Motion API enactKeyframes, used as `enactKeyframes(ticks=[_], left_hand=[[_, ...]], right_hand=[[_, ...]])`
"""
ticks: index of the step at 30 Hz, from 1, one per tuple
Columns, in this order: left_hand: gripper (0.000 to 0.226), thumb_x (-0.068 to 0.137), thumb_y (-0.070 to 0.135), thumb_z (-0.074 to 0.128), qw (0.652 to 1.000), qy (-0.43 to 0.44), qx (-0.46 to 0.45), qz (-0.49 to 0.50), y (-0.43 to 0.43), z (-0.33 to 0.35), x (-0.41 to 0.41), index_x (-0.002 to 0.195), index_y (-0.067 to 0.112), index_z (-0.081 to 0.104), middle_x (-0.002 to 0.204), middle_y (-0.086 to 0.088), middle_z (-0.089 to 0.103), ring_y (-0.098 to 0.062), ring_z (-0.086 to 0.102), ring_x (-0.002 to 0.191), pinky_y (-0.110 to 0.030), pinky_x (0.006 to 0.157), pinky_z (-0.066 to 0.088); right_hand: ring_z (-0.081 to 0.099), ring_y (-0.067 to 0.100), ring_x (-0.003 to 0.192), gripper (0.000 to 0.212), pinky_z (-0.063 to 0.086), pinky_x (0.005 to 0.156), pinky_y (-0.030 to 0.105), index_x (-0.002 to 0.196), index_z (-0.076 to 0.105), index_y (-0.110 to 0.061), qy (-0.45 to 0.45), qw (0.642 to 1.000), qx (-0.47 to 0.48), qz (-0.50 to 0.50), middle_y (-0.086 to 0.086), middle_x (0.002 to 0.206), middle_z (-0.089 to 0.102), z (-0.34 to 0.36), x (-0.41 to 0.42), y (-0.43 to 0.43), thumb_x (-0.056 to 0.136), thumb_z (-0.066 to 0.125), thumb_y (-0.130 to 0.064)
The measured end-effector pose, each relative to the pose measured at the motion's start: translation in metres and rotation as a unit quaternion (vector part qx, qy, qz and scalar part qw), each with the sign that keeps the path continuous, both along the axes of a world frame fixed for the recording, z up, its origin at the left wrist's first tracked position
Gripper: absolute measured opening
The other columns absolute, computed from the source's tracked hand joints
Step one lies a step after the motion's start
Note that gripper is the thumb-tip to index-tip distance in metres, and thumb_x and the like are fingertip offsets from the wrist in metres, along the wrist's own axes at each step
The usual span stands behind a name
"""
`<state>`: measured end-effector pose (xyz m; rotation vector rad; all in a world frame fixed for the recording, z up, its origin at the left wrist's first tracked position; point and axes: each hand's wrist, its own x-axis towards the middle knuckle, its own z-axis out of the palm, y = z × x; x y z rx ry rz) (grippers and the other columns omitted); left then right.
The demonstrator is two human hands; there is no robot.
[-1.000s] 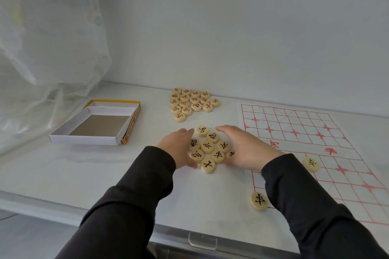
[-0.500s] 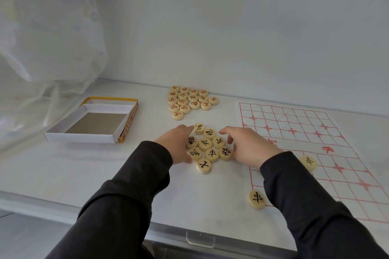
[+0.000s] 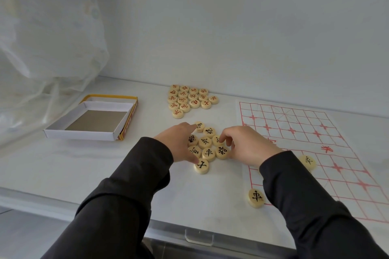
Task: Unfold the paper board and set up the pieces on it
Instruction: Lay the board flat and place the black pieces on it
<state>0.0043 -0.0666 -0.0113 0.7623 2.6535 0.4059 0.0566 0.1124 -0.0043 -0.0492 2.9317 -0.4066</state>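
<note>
The paper board, a thin white sheet printed with a red grid, lies flat on the right of the table. Its long axis runs away from the person toward the wall. One round piece sits on the grid and a corner piece sits at the board's near left edge.

Left of the board, the black-lettered pieces, smooth pale wooden discs, lie face up and touching. The left hand rests straight-fingered against their left side. The right hand, flat a second ago, now curls its fingertips onto the cluster's right edge; whether it grips a disc I cannot tell.

Farther back lie the red-lettered pieces, and to the left an open cardboard box.
</note>
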Motion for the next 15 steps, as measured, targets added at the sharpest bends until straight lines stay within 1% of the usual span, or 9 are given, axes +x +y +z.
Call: enactKeyframes(ticks=[2, 4, 6, 9, 12, 15], left_hand=[[0.099, 0.072, 0.04, 0.076, 1.0, 0.009, -0.003, -0.012, 0.0, 0.001, 0.001, 0.148, 0.02, 0.017, 0.145, 0.001, 0.033, -0.017, 0.05, 0.116, -0.028, 0.1, 0.04], [0.101, 0.07, 0.042, 0.077, 1.0, 0.014, -0.008, -0.019, 0.0, 0.001, 0.002, 0.148, 0.02, 0.017, 0.145, 0.002, 0.032, -0.017, 0.05, 0.115, -0.027, 0.098, 0.04], [0.101, 0.07, 0.043, 0.077, 1.0, 0.013, -0.012, -0.024, 0.0, 0.001, 0.002, 0.148, 0.02, 0.017, 0.144, 0.002, 0.033, -0.017, 0.05, 0.115, -0.026, 0.098, 0.04], [0.099, 0.071, 0.043, 0.076, 0.999, 0.016, -0.009, -0.028, 0.0, 0.001, 0.004, 0.148, 0.02, 0.018, 0.144, 0.002, 0.033, -0.017, 0.049, 0.116, -0.026, 0.097, 0.039], [0.089, 0.076, 0.046, 0.071, 0.999, 0.041, 0.007, -0.016, 0.001, 0.004, 0.007, 0.147, 0.022, 0.022, 0.142, 0.004, 0.034, -0.017, 0.05, 0.113, -0.026, 0.094, 0.04], [0.075, 0.083, 0.047, 0.062, 0.997, 0.076, 0.029, 0.004, 0.002, 0.008, 0.008, 0.145, 0.022, 0.027, 0.142, 0.006, 0.034, -0.016, 0.051, 0.111, -0.025, 0.092, 0.04]], right_hand=[[0.05, 0.014, 0.086, 0.039, 0.035, 0.07, 0.021, 0.121, 0.056, -0.019, -0.01, 1.0, 0.018, 0.007, -0.002, 0.101, 0.054, 0.0, 0.001, -0.003, 0.084, 0.065, -0.01], [0.054, 0.018, 0.094, 0.042, 0.036, 0.072, 0.022, 0.123, 0.055, -0.019, -0.015, 0.999, 0.033, 0.009, 0.002, 0.11, 0.057, 0.0, 0.001, -0.005, 0.083, 0.067, -0.015], [0.055, 0.019, 0.099, 0.041, 0.039, 0.076, 0.023, 0.122, 0.056, -0.018, -0.005, 0.999, 0.051, 0.013, 0.002, 0.113, 0.057, -0.001, 0.001, -0.008, 0.083, 0.068, -0.018], [0.056, 0.021, 0.101, 0.037, 0.044, 0.081, 0.027, 0.119, 0.057, -0.018, 0.014, 0.996, 0.082, 0.027, 0.002, 0.114, 0.056, -0.001, 0.001, -0.011, 0.084, 0.066, -0.018], [0.056, 0.022, 0.096, 0.028, 0.047, 0.08, 0.03, 0.112, 0.058, -0.016, 0.021, 0.995, 0.092, 0.032, 0.004, 0.109, 0.058, -0.003, 0.004, -0.012, 0.085, 0.062, -0.013], [0.057, 0.024, 0.093, 0.026, 0.048, 0.077, 0.032, 0.109, 0.058, -0.016, 0.021, 0.994, 0.098, 0.037, 0.005, 0.106, 0.059, -0.005, 0.006, -0.013, 0.084, 0.058, -0.009]])
